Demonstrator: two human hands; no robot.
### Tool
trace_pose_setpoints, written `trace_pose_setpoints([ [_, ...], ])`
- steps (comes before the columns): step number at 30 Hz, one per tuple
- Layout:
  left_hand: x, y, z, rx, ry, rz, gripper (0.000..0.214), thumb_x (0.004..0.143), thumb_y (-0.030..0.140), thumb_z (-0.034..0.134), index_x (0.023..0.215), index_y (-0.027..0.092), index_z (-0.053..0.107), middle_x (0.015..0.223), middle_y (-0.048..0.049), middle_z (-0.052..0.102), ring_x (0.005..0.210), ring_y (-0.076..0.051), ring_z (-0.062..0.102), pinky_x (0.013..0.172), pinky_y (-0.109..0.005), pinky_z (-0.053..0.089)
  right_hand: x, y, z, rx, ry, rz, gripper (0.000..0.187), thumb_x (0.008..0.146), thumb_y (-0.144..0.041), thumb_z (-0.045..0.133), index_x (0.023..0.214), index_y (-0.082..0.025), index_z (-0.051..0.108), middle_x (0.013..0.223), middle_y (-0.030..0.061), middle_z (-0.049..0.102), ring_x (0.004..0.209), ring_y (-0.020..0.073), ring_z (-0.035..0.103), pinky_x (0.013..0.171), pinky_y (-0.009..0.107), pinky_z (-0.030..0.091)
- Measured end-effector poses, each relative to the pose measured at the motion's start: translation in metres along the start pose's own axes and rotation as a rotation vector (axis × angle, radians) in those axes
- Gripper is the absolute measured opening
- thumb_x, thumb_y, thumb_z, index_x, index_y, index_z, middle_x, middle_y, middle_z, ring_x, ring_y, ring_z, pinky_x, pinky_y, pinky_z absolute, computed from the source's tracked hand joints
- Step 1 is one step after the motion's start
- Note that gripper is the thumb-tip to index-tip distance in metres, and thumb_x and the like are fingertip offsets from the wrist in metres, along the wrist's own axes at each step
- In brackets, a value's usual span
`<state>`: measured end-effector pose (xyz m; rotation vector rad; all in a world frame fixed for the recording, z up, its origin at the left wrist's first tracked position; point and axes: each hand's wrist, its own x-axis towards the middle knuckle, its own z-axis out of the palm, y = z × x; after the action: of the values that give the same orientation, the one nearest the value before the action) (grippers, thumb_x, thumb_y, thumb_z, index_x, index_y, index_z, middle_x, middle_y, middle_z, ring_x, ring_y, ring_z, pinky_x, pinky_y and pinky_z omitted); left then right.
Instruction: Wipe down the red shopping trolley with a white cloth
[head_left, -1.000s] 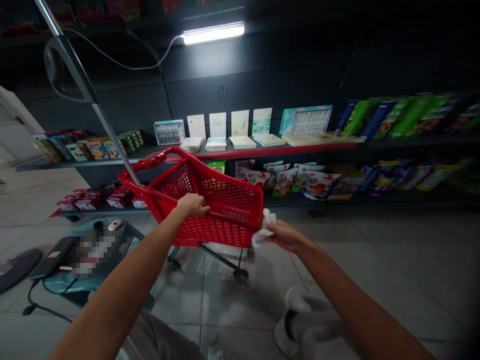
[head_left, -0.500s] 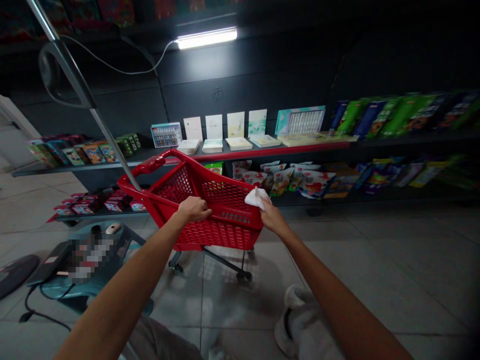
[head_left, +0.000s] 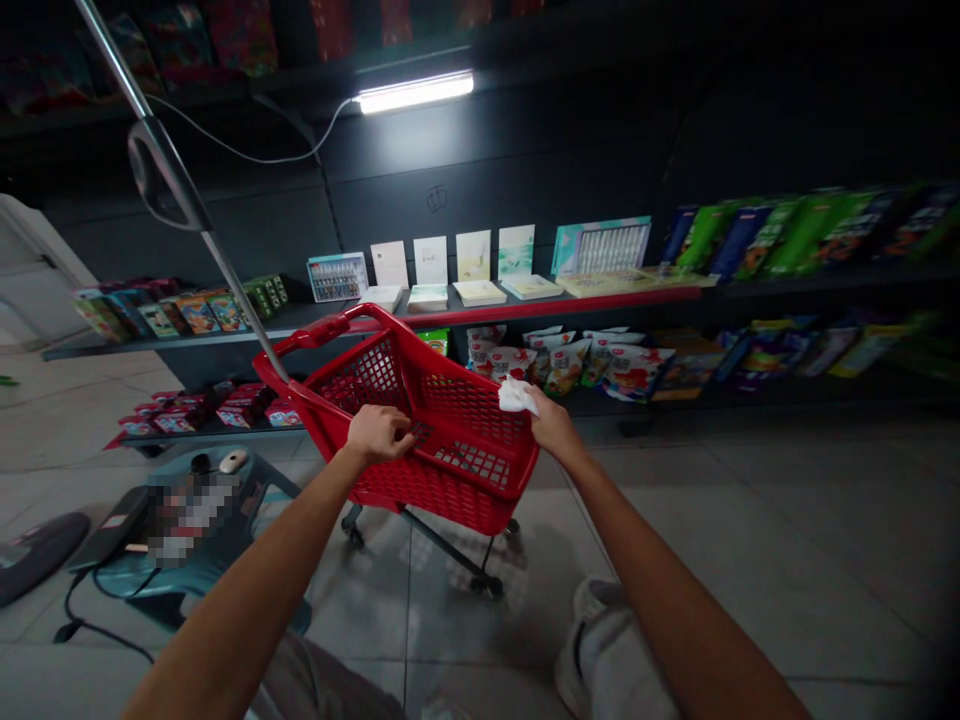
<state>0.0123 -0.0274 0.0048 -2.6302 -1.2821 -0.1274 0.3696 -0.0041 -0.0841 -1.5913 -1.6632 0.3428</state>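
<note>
A small red plastic shopping cart [head_left: 450, 420] on wheels stands on the tiled floor before me, tipped toward me. My left hand [head_left: 379, 432] is closed over its near rim. My right hand [head_left: 551, 425] grips a crumpled white cloth [head_left: 516, 396] and presses it on the cart's right rim corner. The basket looks empty inside.
Dark shelves [head_left: 525, 300] along the back hold cards, boxes and snack bags under a tube light [head_left: 414, 90]. A metal pole [head_left: 202, 235] slants beside the cart's handle. A teal stool [head_left: 210, 500] with a mouse and cables sits at left. My knees show at the bottom.
My right hand rose with the cloth from below the cart's right side up to its rim corner. The cart has tilted toward me; my left hand stayed on the rim.
</note>
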Motion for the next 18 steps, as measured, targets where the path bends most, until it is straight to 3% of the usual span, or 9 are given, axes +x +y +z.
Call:
trace_pose_setpoints([
  [4, 0.0, -0.003, 0.003, -0.049, 0.104, 0.032, 0.019, 0.084, 0.037, 0.055, 0.079, 0.023, 0.067, 0.085, -0.0052, 0.072, 0.088, -0.022, 0.064, 0.079, -0.034, 0.049, -0.012, -0.013, -0.004, -0.146, -0.038, 0.031, 0.067, 0.084, -0.003, 0.043, 0.149, -0.016, 0.055, 0.156, 0.0083, 0.054, 0.141, 0.0207, 0.052, 0.119, 0.034, 0.039],
  [7, 0.0, -0.004, 0.004, -0.083, 0.199, 0.034, 0.018, 0.082, 0.036, 0.057, 0.086, 0.023, 0.069, 0.091, -0.0052, 0.073, 0.096, -0.025, 0.063, 0.098, -0.042, 0.048, -0.024, -0.029, -0.014, -0.254, -0.098, 0.102, 0.063, 0.09, -0.008, 0.043, 0.15, -0.023, 0.054, 0.149, 0.0085, 0.061, 0.128, 0.0244, 0.063, 0.107, 0.033, 0.048],
  [9, -0.002, -0.005, 0.006, -0.088, 0.278, 0.002, 0.024, 0.082, 0.035, 0.057, 0.098, 0.024, 0.071, 0.101, -0.0053, 0.074, 0.108, -0.027, 0.062, 0.118, -0.052, 0.034, -0.031, -0.039, -0.022, -0.335, -0.119, 0.13, 0.059, 0.092, -0.01, 0.042, 0.148, -0.024, 0.055, 0.142, 0.0111, 0.066, 0.118, 0.0269, 0.068, 0.099, 0.035, 0.05],
  [11, -0.004, -0.006, 0.009, -0.071, 0.354, -0.061, 0.034, 0.081, 0.035, 0.059, 0.112, 0.025, 0.07, 0.118, -0.0063, 0.072, 0.125, -0.03, 0.056, 0.128, -0.06, 0.012, -0.037, -0.049, -0.028, -0.413, -0.127, 0.139, 0.051, 0.094, -0.012, 0.041, 0.141, -0.023, 0.06, 0.132, 0.0136, 0.071, 0.111, 0.0285, 0.071, 0.093, 0.036, 0.051],
  [14, -0.009, -0.01, 0.014, -0.018, 0.437, -0.202, 0.05, 0.079, 0.034, 0.062, 0.127, 0.025, 0.065, 0.148, -0.0109, 0.055, 0.149, -0.036, 0.036, 0.128, -0.065, -0.008, -0.047, -0.059, -0.034, -0.494, -0.155, 0.15, 0.04, 0.097, -0.016, 0.042, 0.129, -0.021, 0.065, 0.12, 0.0155, 0.075, 0.104, 0.0292, 0.073, 0.089, 0.036, 0.051],
  [18, -0.015, -0.015, 0.024, -0.001, 0.456, -0.254, 0.063, 0.078, 0.029, 0.062, 0.14, 0.021, 0.056, 0.169, -0.0158, 0.025, 0.16, -0.038, 0.012, 0.124, -0.068, -0.013, -0.06, -0.063, -0.035, -0.516, -0.171, 0.148, 0.04, 0.096, -0.018, 0.045, 0.131, -0.017, 0.063, 0.118, 0.0171, 0.075, 0.104, 0.0309, 0.074, 0.087, 0.037, 0.052],
])
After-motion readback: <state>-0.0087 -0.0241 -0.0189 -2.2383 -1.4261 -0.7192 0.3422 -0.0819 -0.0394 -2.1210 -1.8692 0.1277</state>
